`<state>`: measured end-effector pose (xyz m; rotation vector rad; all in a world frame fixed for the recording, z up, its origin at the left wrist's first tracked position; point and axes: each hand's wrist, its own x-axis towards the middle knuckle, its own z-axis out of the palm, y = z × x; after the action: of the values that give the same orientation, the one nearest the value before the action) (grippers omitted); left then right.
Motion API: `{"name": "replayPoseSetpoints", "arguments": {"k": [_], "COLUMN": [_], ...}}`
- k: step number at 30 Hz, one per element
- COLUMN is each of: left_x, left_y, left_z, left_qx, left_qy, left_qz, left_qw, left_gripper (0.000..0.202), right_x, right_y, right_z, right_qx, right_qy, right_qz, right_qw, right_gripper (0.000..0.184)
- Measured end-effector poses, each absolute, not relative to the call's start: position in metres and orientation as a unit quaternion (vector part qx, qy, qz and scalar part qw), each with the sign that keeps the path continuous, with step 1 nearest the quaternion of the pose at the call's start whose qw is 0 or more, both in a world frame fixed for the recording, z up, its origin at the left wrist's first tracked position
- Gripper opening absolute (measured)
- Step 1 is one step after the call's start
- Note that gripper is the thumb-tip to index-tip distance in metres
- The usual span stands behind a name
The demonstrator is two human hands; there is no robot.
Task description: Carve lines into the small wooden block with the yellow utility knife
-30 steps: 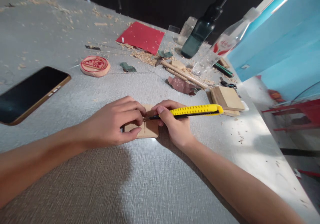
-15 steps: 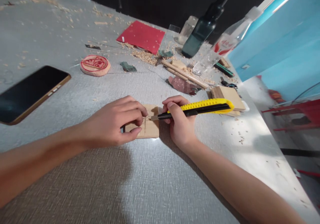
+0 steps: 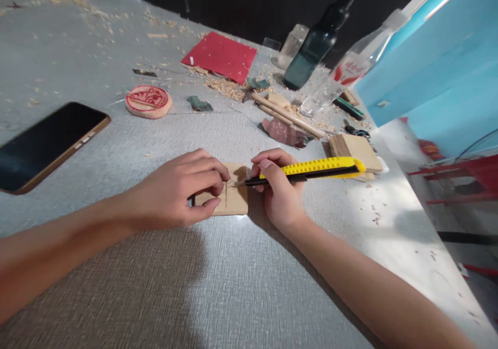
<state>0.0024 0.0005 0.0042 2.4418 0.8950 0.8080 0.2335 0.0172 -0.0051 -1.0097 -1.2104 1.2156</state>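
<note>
A small flat wooden block (image 3: 238,199) with lines marked or cut in its face lies on the table in front of me. My left hand (image 3: 190,185) presses it down, with curled fingers on its left part; they hide that side. My right hand (image 3: 280,191) is closed around a yellow and black utility knife (image 3: 322,168), thumb on top. The knife points left, and its blade tip meets the block's face near the marked lines, close to my left fingertips.
A phone (image 3: 52,144) lies at left, near a round wood piece with a red design (image 3: 148,101). Behind are red paper (image 3: 221,56), sandpaper scraps (image 3: 286,132), wooden sticks (image 3: 288,114) and shavings. A dark bottle (image 3: 311,53), plastic bottle (image 3: 354,64) and wood blocks (image 3: 356,152) stand at right.
The knife has turned slightly in my right hand, its back end a little lower and its blade at a different tilt. My left hand and the block stay put.
</note>
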Motion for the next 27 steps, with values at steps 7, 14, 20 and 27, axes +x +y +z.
{"name": "replayPoseSetpoints", "arguments": {"k": [7,14,20,27], "left_x": [0.0016,0.0012,0.0012,0.0016], "left_y": [-0.0001,-0.0003,0.0,0.0004], "left_z": [0.0039,0.0032,0.0033,0.0031], "left_qx": [0.878,0.876,0.877,0.88], "left_qy": [0.322,0.32,0.32,0.313], "left_qz": [0.286,0.288,0.287,0.286], "left_qw": [0.21,0.215,0.214,0.213], "left_gripper": [0.006,0.007,0.007,0.005], "right_x": [0.2325,0.2323,0.2308,0.227], "right_y": [0.018,0.0201,0.0205,0.0185], "right_z": [-0.0027,-0.001,0.0022,0.0035], "right_qx": [-0.411,-0.406,-0.411,-0.416], "right_qy": [-0.556,-0.541,-0.547,-0.506], "right_qz": [0.528,0.549,0.558,0.566], "right_qw": [0.494,0.491,0.468,0.501], "right_gripper": [0.016,0.014,0.015,0.009]}}
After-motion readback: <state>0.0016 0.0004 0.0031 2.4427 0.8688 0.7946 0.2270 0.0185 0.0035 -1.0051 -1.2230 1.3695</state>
